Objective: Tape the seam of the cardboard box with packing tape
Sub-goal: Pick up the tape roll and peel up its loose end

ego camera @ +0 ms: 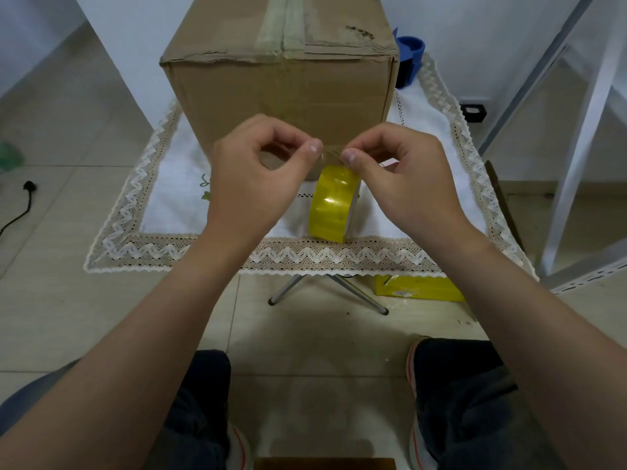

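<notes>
Thumb and forefinger tips (314, 147) of the person's left hand (258, 174) and those of the right hand (400, 178) each pinch one end of a short stretch of clear, glossy packing tape (330, 153), held taut between them. The other fingers of both hands are curled in toward the palms. Just below the pinch, a roll of shiny yellow packing tape (330, 205) stands on its edge, its lower rim at the white cloth. Whether the clear stretch runs off this roll cannot be told.

Directly beyond the hands stands a tall brown cardboard box (281, 93), its near face toward the camera. Its top centre seam (284, 25) already carries a strip of pale tape that folds down over the near edge. The top right of the box is scuffed and torn.

Box and roll share a white tablecloth with a beige zigzag lace border (169, 205), spread over a small table on crossed metal legs (359, 296). A blue plastic tape dispenser (410, 52) shows behind the box's far right corner. On the tiled floor under the near right of the table lies a flat yellow packet (420, 288). A black cable (23, 205) trails at far left, and a white metal frame (583, 130) rises at right.
</notes>
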Tool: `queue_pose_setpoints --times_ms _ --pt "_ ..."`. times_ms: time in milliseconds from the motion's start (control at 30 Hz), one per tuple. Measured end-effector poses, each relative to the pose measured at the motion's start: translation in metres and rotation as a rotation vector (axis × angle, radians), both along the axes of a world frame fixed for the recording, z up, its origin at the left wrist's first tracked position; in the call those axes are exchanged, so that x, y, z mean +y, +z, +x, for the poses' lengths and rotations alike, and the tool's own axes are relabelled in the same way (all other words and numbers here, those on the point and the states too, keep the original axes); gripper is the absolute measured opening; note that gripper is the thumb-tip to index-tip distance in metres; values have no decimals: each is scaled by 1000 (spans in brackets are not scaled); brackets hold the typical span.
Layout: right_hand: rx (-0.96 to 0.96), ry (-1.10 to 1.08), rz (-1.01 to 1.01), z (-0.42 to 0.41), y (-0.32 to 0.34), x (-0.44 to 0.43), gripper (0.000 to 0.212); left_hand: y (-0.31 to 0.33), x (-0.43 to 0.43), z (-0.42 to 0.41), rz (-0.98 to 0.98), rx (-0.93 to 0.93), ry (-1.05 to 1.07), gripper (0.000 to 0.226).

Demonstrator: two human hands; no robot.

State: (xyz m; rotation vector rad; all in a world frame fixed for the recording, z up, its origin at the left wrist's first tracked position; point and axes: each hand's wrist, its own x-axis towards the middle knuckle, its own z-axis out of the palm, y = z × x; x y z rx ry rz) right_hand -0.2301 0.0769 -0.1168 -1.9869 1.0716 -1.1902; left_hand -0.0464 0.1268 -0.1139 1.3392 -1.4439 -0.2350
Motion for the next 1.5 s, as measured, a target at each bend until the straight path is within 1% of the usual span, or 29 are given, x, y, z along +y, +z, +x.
queue_pose_setpoints --times_ms 67,133,167,267,400,533,600,800,1000,1267,1500 --pt "-2 -7 0 0 1 0 11 -4 1 -3 -29 -104 4 10" --pt "0 -4 -3 0 2 0 12 -7 0 -4 -5 -147 -7 5" --pt "0 2 -4 1 2 0 12 -8 -1 -5 19 -141 -10 2" --pt "5 13 -5 0 3 0 12 -11 -2 -6 68 -104 -11 14" --pt "14 12 -8 -2 3 -1 10 -11 -4 -8 98 -28 -65 17" --pt "37 19 -62 -1 5 -3 9 -14 -7 -10 167 47 -102 19" --pt "40 14 -58 -1 5 -3 8 -15 -8 -10 188 73 -111 20" --pt "66 2 -55 -1 5 -5 5 -16 -10 -11 196 131 -128 17" --pt "81 -6 -82 -1 4 -6 2 -16 -13 -14 190 150 -156 17" --pt "100 -25 -122 -3 3 -6 2 -15 -17 -16 195 127 -145 11" --pt "272 -166 -324 -13 7 -4 20 -14 -18 -18 120 13 -121 8"
